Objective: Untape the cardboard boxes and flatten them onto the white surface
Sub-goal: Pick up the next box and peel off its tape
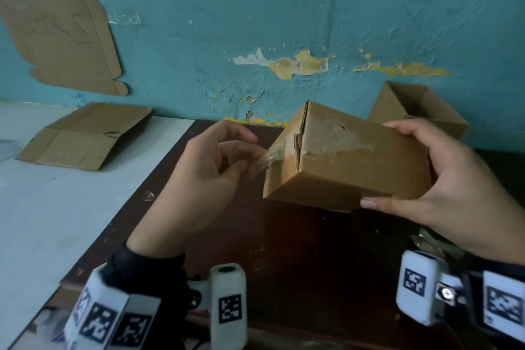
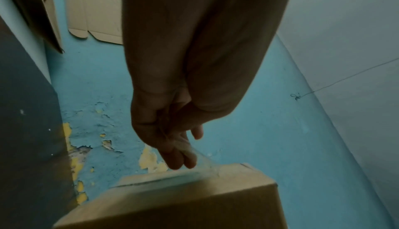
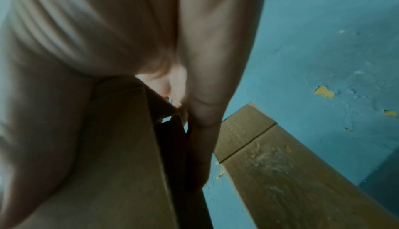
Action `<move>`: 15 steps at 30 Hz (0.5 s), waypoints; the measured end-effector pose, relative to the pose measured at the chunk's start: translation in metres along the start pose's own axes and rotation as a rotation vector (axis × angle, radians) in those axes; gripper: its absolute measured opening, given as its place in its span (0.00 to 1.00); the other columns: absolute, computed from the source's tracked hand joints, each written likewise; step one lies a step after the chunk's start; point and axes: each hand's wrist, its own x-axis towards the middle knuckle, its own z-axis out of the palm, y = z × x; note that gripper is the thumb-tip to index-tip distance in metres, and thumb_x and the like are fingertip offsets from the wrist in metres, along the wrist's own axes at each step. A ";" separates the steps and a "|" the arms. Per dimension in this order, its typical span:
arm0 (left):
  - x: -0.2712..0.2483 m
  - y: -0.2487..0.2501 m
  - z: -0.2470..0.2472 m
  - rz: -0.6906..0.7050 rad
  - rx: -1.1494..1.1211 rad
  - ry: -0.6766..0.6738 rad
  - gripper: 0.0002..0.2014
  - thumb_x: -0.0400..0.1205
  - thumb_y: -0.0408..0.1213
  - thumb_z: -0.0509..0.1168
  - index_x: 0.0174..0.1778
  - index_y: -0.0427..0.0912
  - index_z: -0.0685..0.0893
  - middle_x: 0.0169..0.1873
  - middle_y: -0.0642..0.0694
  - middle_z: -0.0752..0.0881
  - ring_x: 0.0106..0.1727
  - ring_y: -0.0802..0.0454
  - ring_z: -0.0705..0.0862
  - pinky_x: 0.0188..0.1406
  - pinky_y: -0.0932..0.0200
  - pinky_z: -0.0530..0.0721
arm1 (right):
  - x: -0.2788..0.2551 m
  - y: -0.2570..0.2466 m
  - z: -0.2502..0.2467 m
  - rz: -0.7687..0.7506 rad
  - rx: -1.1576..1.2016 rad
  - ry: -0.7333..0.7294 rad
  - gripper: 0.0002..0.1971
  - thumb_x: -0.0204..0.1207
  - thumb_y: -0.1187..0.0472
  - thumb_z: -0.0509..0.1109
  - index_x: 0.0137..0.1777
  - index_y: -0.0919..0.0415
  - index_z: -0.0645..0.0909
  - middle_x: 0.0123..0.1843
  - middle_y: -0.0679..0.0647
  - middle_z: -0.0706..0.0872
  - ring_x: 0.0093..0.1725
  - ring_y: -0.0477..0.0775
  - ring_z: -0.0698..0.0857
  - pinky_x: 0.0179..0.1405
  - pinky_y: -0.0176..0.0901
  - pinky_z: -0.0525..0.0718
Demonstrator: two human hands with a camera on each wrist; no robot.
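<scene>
Above the dark table (image 1: 284, 250), a closed cardboard box (image 1: 349, 162) held tilted: right hand (image 1: 443, 187) clamped round its far end, left hand (image 1: 199, 170) pinching clear tape (image 1: 262, 160) peeling off its near end. Right wrist view alone shows the open box's (image 3: 280, 164) scuffed outer wall. Flattened box (image 1: 85, 136) on white surface (image 1: 56, 207). Writing unreadable.

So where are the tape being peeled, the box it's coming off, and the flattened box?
clear tape (image 1: 262, 160), head view, stretched strip.
held cardboard box (image 1: 355, 179), head view, front face.
flattened box (image 1: 85, 136), head view, middle panel.
</scene>
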 end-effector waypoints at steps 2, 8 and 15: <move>-0.002 0.005 0.002 -0.015 -0.086 -0.071 0.18 0.83 0.10 0.55 0.54 0.38 0.78 0.42 0.39 0.91 0.38 0.55 0.84 0.39 0.67 0.80 | -0.001 -0.002 0.000 0.010 -0.009 -0.009 0.44 0.49 0.35 0.87 0.68 0.35 0.74 0.64 0.33 0.81 0.64 0.36 0.81 0.61 0.38 0.81; -0.008 0.018 0.014 0.007 -0.488 -0.220 0.14 0.78 0.16 0.56 0.52 0.37 0.76 0.40 0.37 0.80 0.38 0.50 0.81 0.37 0.58 0.76 | -0.004 -0.014 -0.002 0.113 -0.338 -0.053 0.52 0.46 0.30 0.80 0.73 0.43 0.68 0.74 0.45 0.69 0.82 0.52 0.62 0.78 0.66 0.70; -0.004 0.020 0.024 0.011 -0.656 -0.114 0.19 0.71 0.14 0.48 0.41 0.38 0.79 0.37 0.40 0.74 0.34 0.54 0.71 0.29 0.62 0.66 | -0.004 -0.034 0.007 0.123 -0.480 -0.097 0.65 0.45 0.09 0.58 0.80 0.51 0.68 0.80 0.45 0.69 0.87 0.47 0.54 0.85 0.58 0.64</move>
